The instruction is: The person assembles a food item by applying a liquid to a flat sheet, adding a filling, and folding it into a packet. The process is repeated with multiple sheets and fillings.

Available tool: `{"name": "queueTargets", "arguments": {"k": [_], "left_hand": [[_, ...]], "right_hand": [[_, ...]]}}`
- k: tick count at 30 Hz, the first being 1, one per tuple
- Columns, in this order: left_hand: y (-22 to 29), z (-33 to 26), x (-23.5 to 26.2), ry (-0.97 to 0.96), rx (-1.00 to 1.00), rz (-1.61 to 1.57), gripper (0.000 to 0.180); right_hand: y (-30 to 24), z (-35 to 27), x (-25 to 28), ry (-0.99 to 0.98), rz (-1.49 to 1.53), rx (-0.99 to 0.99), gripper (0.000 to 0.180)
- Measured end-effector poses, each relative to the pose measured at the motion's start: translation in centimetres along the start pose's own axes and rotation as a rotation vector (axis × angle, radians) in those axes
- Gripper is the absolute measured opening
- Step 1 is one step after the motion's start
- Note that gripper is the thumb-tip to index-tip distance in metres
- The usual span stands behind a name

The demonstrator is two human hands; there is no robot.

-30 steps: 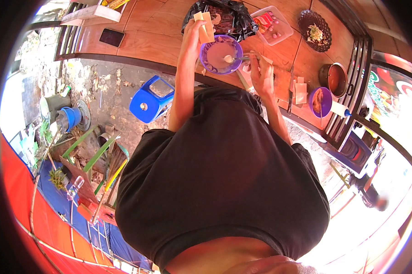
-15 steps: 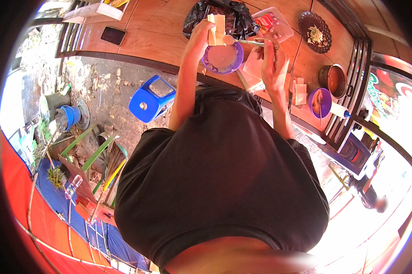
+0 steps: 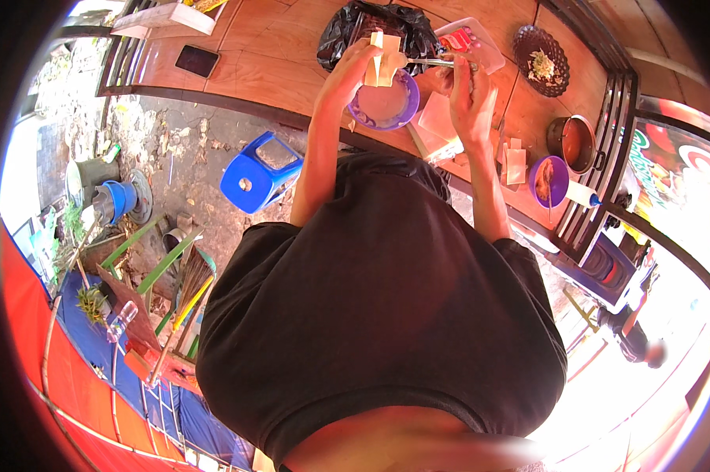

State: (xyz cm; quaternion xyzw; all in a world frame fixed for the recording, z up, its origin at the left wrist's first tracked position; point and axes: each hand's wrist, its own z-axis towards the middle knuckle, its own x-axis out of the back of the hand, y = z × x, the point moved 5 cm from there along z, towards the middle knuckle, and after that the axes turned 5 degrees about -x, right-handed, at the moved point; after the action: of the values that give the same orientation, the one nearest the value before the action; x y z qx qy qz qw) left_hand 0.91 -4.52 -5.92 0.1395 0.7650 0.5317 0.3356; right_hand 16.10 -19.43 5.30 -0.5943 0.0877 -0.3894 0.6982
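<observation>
My left hand (image 3: 352,76) is closed on a folded pale yellow wrapper sheet (image 3: 384,66), held up over a purple bowl (image 3: 382,127) of thick pale batter. In my right hand (image 3: 472,102) is a spoon (image 3: 431,61) with a metal handle. Its head touches or nearly touches the right side of the wrapper; which of the two, I cannot tell. Beneath my right hand lies a stack of pale square sheets (image 3: 436,116). Behind the bowl sits a black plastic bag (image 3: 338,39), and a pale tray (image 3: 493,57) with a red packet (image 3: 456,39) stands beside it.
On the right of the wooden table are a dark woven plate (image 3: 561,53), a pot (image 3: 566,130), a second purple bowl (image 3: 560,179), a white bottle (image 3: 582,194) and loose wrappers (image 3: 515,163). A phone (image 3: 195,60) lies left. A blue stool (image 3: 249,181) stands on the floor.
Both hands have shifted slightly, with the wrapper moving a little to the right and down. The spoon's head has moved slightly up and right, still close to the wrapper.
</observation>
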Motion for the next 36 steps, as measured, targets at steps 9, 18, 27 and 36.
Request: {"name": "queueTargets", "arguments": {"k": [9,18,27,36], "left_hand": [[-0.1,0.1,0.5,-0.128,0.02,0.006,0.044],[-0.5,0.4,1.1,-0.113,0.001,-0.034,0.038],[0.0,0.4,3.2,0.225,-0.034,-0.053,0.027],[-1.2,1.3,3.5,0.159,-0.046,-0.037,0.024]], "right_hand": [[0.5,1.7,0.2,0.049,0.05,0.021,0.018],[1.5,2.7,0.5,0.096,0.102,-0.014,0.023],[4.0,-1.8,0.2,0.097,0.192,-0.231,0.034],[3.0,-2.3,0.4,0.065,0.279,-0.272,0.038]]}}
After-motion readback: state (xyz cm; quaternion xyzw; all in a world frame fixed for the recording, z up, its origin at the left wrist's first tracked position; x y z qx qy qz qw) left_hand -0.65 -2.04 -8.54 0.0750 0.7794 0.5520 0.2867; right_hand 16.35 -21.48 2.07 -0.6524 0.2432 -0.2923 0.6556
